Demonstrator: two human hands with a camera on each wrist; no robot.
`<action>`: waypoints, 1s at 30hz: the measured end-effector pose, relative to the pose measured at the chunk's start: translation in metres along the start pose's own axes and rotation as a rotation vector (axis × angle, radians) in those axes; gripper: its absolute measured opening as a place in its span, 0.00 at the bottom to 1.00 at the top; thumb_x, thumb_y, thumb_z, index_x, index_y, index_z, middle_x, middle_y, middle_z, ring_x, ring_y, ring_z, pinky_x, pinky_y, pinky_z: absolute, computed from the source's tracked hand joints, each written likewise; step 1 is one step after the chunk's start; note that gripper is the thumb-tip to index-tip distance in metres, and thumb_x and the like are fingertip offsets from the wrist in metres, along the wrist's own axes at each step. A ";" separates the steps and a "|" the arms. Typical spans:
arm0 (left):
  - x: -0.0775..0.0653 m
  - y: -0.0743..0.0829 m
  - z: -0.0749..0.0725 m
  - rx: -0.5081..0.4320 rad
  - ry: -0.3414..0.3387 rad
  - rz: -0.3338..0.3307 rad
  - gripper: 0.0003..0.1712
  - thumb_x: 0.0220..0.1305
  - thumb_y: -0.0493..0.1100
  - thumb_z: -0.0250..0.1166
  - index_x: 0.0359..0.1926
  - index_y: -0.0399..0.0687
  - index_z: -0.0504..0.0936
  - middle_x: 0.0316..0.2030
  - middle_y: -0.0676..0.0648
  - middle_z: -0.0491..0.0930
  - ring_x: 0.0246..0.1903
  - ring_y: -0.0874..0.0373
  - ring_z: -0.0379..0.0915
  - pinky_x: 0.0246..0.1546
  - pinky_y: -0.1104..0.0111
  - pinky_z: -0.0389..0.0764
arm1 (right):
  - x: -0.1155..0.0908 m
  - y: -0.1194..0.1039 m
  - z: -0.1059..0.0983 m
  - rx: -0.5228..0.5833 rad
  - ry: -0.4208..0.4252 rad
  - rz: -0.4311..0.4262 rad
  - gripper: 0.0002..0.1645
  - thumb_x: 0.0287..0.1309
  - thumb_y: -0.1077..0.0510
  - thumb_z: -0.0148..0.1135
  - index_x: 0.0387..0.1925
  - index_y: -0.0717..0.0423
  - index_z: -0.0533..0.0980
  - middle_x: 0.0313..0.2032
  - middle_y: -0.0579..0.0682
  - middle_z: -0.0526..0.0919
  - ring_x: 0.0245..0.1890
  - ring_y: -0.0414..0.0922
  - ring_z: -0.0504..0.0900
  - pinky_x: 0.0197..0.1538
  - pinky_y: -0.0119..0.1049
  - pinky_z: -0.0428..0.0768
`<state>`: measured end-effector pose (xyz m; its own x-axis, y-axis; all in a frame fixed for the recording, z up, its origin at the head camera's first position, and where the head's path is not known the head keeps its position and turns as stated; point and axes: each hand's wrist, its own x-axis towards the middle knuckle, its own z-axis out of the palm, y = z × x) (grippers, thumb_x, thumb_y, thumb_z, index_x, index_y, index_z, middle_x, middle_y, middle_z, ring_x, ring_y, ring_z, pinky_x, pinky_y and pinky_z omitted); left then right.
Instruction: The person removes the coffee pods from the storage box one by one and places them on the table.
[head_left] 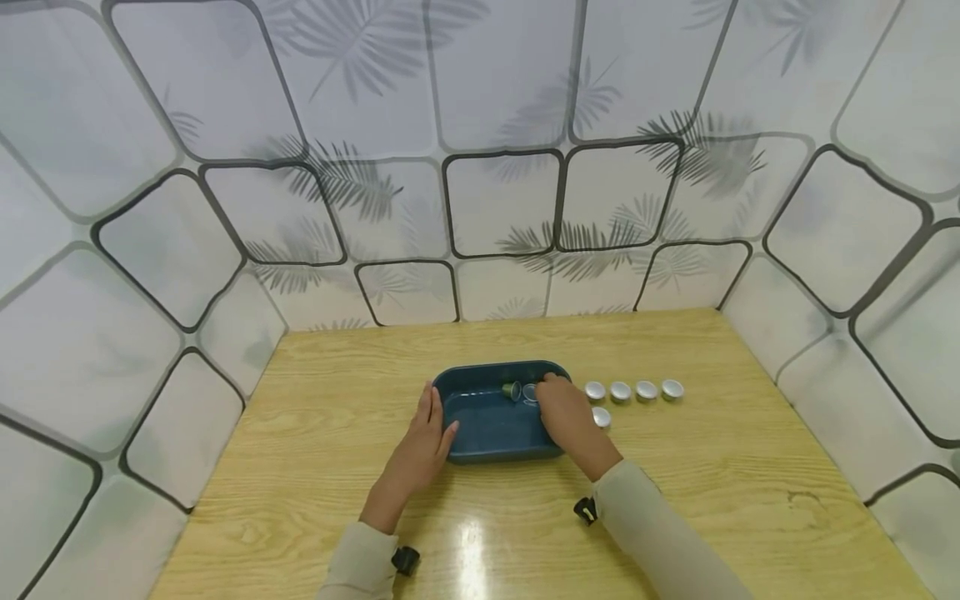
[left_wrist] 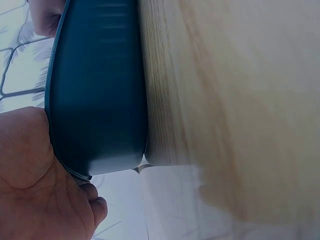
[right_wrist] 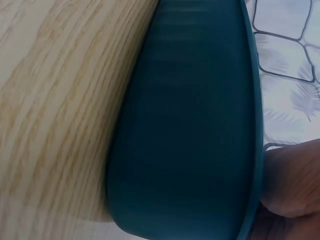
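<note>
Blue tray: on the wooden table, between both hands.
Left hand: clamped on the tray's left end, thumb over the rim, fingers along the outside.
Right hand: reaches over the right end into the tray; its fingertips are hidden, so I cannot tell whether they pinch anything.
Green cup: tipped inside the tray, near the right hand.
White-topped cups: right of the tray, four in a row, one nearer.
</note>
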<state>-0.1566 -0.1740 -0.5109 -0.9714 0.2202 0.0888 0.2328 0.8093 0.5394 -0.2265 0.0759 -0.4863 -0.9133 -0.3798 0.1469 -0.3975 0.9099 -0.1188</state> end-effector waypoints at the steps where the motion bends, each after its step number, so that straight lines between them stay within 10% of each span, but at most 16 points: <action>1: 0.000 0.000 0.000 0.002 0.000 0.001 0.42 0.83 0.50 0.47 0.77 0.25 0.39 0.79 0.32 0.29 0.78 0.38 0.37 0.72 0.45 0.55 | 0.001 0.000 0.001 -0.003 -0.011 0.009 0.05 0.61 0.69 0.68 0.37 0.60 0.85 0.38 0.56 0.81 0.38 0.53 0.82 0.38 0.47 0.84; 15: 0.001 0.001 0.000 0.003 -0.006 -0.010 0.42 0.83 0.50 0.47 0.77 0.25 0.38 0.79 0.33 0.29 0.78 0.37 0.36 0.72 0.44 0.54 | 0.007 -0.001 0.009 -0.057 -0.099 0.025 0.13 0.66 0.69 0.63 0.51 0.63 0.81 0.47 0.63 0.81 0.47 0.58 0.81 0.45 0.51 0.84; 30: 0.002 -0.004 0.003 0.010 -0.002 0.003 0.42 0.83 0.50 0.47 0.77 0.25 0.38 0.79 0.32 0.29 0.77 0.36 0.37 0.72 0.44 0.56 | 0.006 -0.003 0.013 -0.066 -0.108 0.053 0.07 0.66 0.69 0.64 0.42 0.62 0.84 0.40 0.62 0.81 0.37 0.56 0.83 0.37 0.49 0.85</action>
<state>-0.1591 -0.1751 -0.5159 -0.9707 0.2235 0.0886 0.2359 0.8143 0.5303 -0.2316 0.0684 -0.4982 -0.9387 -0.3431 0.0346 -0.3446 0.9369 -0.0583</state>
